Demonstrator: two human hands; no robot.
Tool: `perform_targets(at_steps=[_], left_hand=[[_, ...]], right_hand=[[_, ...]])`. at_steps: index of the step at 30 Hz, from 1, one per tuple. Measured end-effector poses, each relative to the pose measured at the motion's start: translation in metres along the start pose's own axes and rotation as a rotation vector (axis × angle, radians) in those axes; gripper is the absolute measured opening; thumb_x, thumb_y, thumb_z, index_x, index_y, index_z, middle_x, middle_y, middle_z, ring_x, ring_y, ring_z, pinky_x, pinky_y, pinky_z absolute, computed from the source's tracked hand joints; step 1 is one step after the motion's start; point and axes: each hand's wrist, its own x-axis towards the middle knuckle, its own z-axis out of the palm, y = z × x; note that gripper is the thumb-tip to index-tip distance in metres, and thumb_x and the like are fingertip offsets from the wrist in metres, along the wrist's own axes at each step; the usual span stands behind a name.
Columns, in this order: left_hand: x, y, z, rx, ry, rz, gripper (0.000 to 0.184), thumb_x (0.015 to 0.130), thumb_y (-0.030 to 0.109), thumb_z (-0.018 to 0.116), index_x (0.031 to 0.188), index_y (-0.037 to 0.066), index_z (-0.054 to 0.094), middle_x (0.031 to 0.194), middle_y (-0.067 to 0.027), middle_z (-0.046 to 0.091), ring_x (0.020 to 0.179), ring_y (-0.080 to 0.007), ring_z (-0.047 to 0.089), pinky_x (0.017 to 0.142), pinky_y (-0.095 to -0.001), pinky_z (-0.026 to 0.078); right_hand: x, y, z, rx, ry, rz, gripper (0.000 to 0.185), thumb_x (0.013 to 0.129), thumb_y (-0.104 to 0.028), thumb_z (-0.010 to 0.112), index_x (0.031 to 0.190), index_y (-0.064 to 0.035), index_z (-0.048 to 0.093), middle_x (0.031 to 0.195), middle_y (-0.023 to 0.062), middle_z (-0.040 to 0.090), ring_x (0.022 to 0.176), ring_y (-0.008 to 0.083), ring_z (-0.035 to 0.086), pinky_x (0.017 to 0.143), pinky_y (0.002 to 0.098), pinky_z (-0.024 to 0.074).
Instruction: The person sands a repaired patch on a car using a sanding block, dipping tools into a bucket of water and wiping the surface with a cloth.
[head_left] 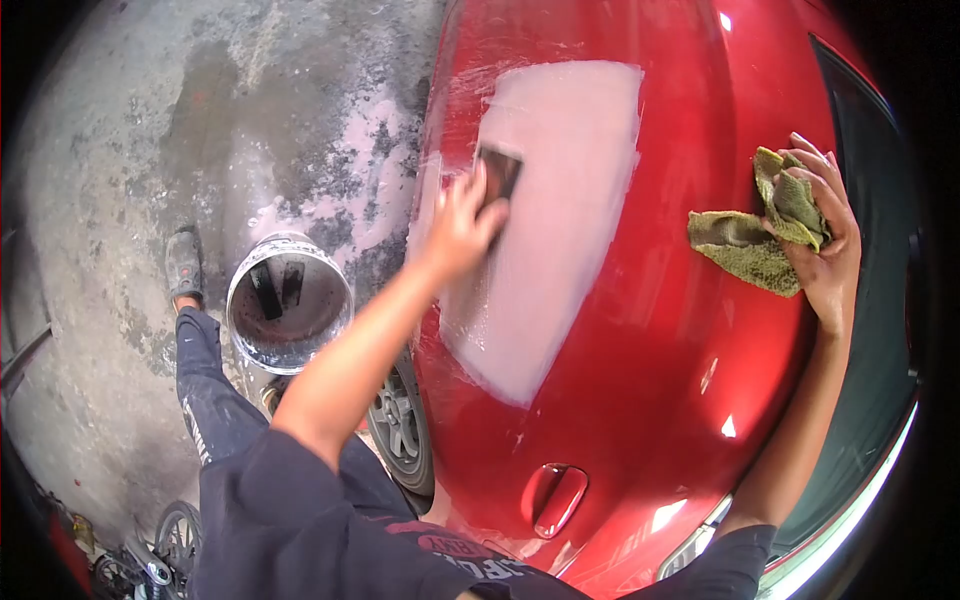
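Left of the frame's centre, the left hand (462,232) has its fingers closed on a dark, flat rectangular block (503,172) against the pale pinkish patch (560,150) on the glossy red car panel (640,330); level, light, even pressure should avoid gouges. At right, the right hand (830,240) clutches a crumpled olive-green textured cloth (745,250).

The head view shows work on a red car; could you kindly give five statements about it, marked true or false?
The left hand holds a dark block on a pale patch. True.
The green cloth is in the left hand. False: the right hand holds it.
The bucket stands on the floor. True.
The door handle lies under the pale patch. False: the door handle is apart from it.
A shoe shows left of the bucket in the picture. True.
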Motion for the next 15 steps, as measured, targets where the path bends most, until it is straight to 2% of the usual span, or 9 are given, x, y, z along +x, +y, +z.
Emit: perform_targets(at_steps=[1,3,5,7,9,10,12,13,15], left_hand=[[0.035,-0.015,-0.001,-0.003,0.013,0.011,0.074,0.1,0.043,0.062,0.154,-0.002,0.042,0.15,-0.0257,0.048,0.136,-0.0426,0.045,0.117,-0.046,0.034],[0.035,-0.015,-0.007,-0.029,0.003,-0.003,0.074,0.1,0.043,0.063,0.155,-0.001,0.042,0.149,-0.0258,0.049,0.137,-0.0425,0.045,0.117,-0.0472,0.034],[-0.037,-0.005,0.001,-0.005,-0.001,-0.009,0.076,0.099,0.043,0.064,0.157,0.0,0.04,0.153,-0.0252,0.046,0.139,-0.0416,0.043,0.119,-0.0488,0.032],[-0.127,0.019,-0.004,-0.025,-0.1,-0.052,0.078,0.098,0.041,0.066,0.158,0.001,0.038,0.157,-0.0249,0.042,0.143,-0.0417,0.04,0.121,-0.0509,0.028],[-0.149,0.032,-0.014,-0.087,-0.196,-0.101,0.081,0.097,0.039,0.068,0.159,0.0,0.035,0.159,-0.0247,0.038,0.145,-0.0424,0.037,0.123,-0.0513,0.025],[-0.126,0.023,-0.008,-0.032,-0.161,-0.06,0.079,0.096,0.035,0.068,0.159,-0.001,0.035,0.157,-0.0256,0.04,0.146,-0.044,0.036,0.123,-0.0519,0.025],[-0.034,-0.009,0.002,-0.041,-0.011,0.008,0.075,0.098,0.037,0.066,0.155,-0.004,0.04,0.146,-0.0242,0.049,0.138,-0.04,0.044,0.117,-0.0476,0.033],[0.012,-0.016,-0.007,-0.084,-0.077,-0.037,0.08,0.099,0.047,0.061,0.156,-0.004,0.038,0.149,-0.0284,0.045,0.138,-0.0432,0.043,0.118,-0.0495,0.034],[0.031,-0.025,-0.007,-0.109,-0.046,-0.02,0.08,0.099,0.048,0.063,0.158,-0.001,0.038,0.148,-0.028,0.046,0.137,-0.0421,0.044,0.117,-0.0495,0.035]], right_hand=[[-0.002,0.0,0.0,0.023,0.003,0.001,0.057,0.071,-0.031,0.078,0.118,-0.0001,0.07,0.132,0.0128,0.068,0.139,0.0345,0.054,0.127,0.0533,0.0205],[0.0,0.0,0.0,0.074,0.007,-0.013,0.056,0.071,-0.03,0.077,0.118,0.0002,0.07,0.132,0.013,0.068,0.139,0.0341,0.054,0.127,0.0537,0.0208],[0.004,-0.004,-0.002,0.028,0.018,-0.018,0.054,0.073,-0.03,0.079,0.117,0.0004,0.07,0.132,0.0128,0.068,0.139,0.0342,0.054,0.128,0.0537,0.0204],[0.001,-0.005,0.0,0.024,0.016,-0.013,0.052,0.073,-0.026,0.079,0.117,0.0001,0.07,0.132,0.0127,0.068,0.14,0.0343,0.053,0.128,0.0529,0.0204],[0.001,-0.003,0.0,0.079,0.02,-0.006,0.048,0.072,-0.018,0.078,0.116,-0.0008,0.07,0.133,0.0121,0.067,0.14,0.0334,0.053,0.128,0.0514,0.021],[0.0,-0.005,0.001,0.078,0.011,0.011,0.047,0.072,-0.016,0.077,0.116,-0.0009,0.07,0.133,0.012,0.067,0.14,0.0333,0.053,0.128,0.0513,0.0211],[0.0,-0.007,0.0,0.067,-0.001,0.023,0.048,0.072,-0.017,0.078,0.116,-0.0011,0.071,0.133,0.0115,0.067,0.14,0.0331,0.053,0.128,0.0514,0.0206],[-0.002,-0.007,0.0,0.075,-0.001,0.022,0.049,0.072,-0.018,0.079,0.116,-0.001,0.071,0.133,0.0116,0.067,0.14,0.0332,0.053,0.128,0.0514,0.0205],[0.0,-0.007,-0.001,0.094,0.015,0.0,0.05,0.071,-0.019,0.081,0.117,-0.0009,0.071,0.133,0.0117,0.067,0.14,0.0333,0.053,0.128,0.0515,0.0202]])
